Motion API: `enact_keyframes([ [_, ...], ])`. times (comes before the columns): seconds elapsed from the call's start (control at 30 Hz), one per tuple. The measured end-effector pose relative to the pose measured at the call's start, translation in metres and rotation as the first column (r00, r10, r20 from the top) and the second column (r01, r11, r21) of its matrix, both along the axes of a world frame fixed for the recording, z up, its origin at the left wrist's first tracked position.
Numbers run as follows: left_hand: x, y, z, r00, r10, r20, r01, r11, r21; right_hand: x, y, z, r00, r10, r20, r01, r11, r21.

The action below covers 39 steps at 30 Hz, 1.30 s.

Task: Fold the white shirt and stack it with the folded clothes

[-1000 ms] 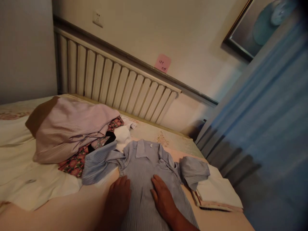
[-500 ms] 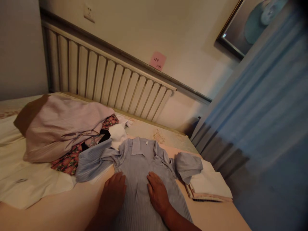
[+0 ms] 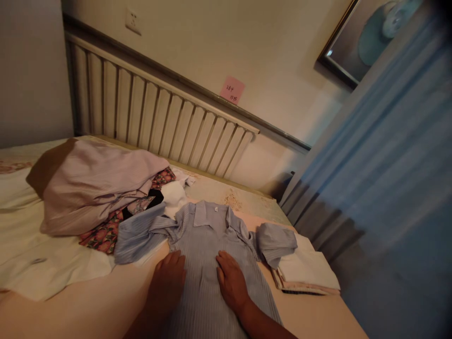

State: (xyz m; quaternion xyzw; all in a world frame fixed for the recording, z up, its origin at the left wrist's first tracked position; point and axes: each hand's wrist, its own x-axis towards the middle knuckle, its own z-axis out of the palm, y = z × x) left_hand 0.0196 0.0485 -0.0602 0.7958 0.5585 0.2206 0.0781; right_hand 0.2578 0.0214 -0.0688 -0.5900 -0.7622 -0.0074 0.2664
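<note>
A blue-grey striped shirt [image 3: 203, 282] with an open collar is spread front up on the bed, collar pointing away from me. My left hand [image 3: 168, 278] rests at the shirt's left edge, fingers together and stretched forward, palm down. On the right half of the shirt front lies my right hand [image 3: 231, 281], flat with its fingers extended. Neither hand grips anything. The shirt's left sleeve runs toward a pile of clothes, and its right sleeve [image 3: 277, 240] overlaps a folded stack. The lower hem is out of view.
At left lies a heap of clothes with a pinkish garment [image 3: 102, 183], a floral cloth [image 3: 104, 233] and a cream cloth [image 3: 52, 268]. Folded clothes [image 3: 310, 270] are stacked at right. Behind the bed stands a radiator [image 3: 158, 108]; a blue curtain [image 3: 381, 188] hangs at right.
Both hands stay flat on the shirt with hardly any movement. The view has shifted very slightly.
</note>
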Motion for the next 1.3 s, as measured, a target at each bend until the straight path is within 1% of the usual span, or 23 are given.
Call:
enact_keyframes([
  [0.17,0.0,-0.002,0.005,1.0,-0.002,-0.013,0.003,1.0,0.024,-0.001,0.0,0.001,1.0,-0.009,0.005,0.009,1.0,-0.005],
  [0.37,0.001,-0.002,0.005,1.0,0.014,-0.016,-0.014,0.999,-0.029,0.0,0.0,0.001,1.0,-0.001,-0.009,0.001,1.0,0.009],
  [0.57,0.001,-0.003,0.008,1.0,0.013,-0.021,-0.013,1.0,-0.028,0.001,0.001,-0.001,1.0,0.0,-0.018,0.0,1.0,0.003],
  [0.8,0.001,-0.004,0.009,1.0,0.008,-0.028,-0.009,1.0,-0.023,-0.001,0.0,0.002,1.0,-0.01,-0.022,0.009,1.0,-0.02],
  [0.93,0.001,-0.004,0.01,1.0,0.005,-0.025,-0.006,1.0,-0.028,-0.001,0.0,-0.002,1.0,-0.009,-0.02,0.009,1.0,0.002],
  [1.0,0.001,-0.003,0.01,1.0,0.004,-0.027,-0.004,1.0,-0.03,0.003,0.004,0.001,1.0,0.016,-0.013,-0.016,1.0,0.021],
  [1.07,0.001,-0.001,0.01,1.0,0.005,-0.029,-0.006,0.999,-0.037,0.012,0.015,0.013,0.999,0.032,0.031,-0.032,0.999,0.013],
  [1.13,0.002,0.0,0.009,1.0,0.007,-0.024,-0.009,0.999,-0.047,0.025,0.034,0.035,0.991,0.009,0.135,-0.006,1.0,-0.023],
  [1.17,0.002,0.001,0.009,1.0,0.011,-0.021,-0.012,0.998,-0.055,0.033,0.046,0.048,0.972,-0.022,0.235,0.034,0.998,-0.047],
  [1.23,0.002,0.002,0.008,1.0,0.013,-0.015,-0.014,0.998,-0.065,0.049,0.074,0.075,0.956,-0.021,0.292,0.043,0.997,-0.07],
  [1.3,0.003,0.002,0.006,1.0,0.019,-0.01,-0.019,0.998,-0.059,0.063,0.105,0.097,0.938,0.016,0.347,0.026,0.993,-0.115],
])
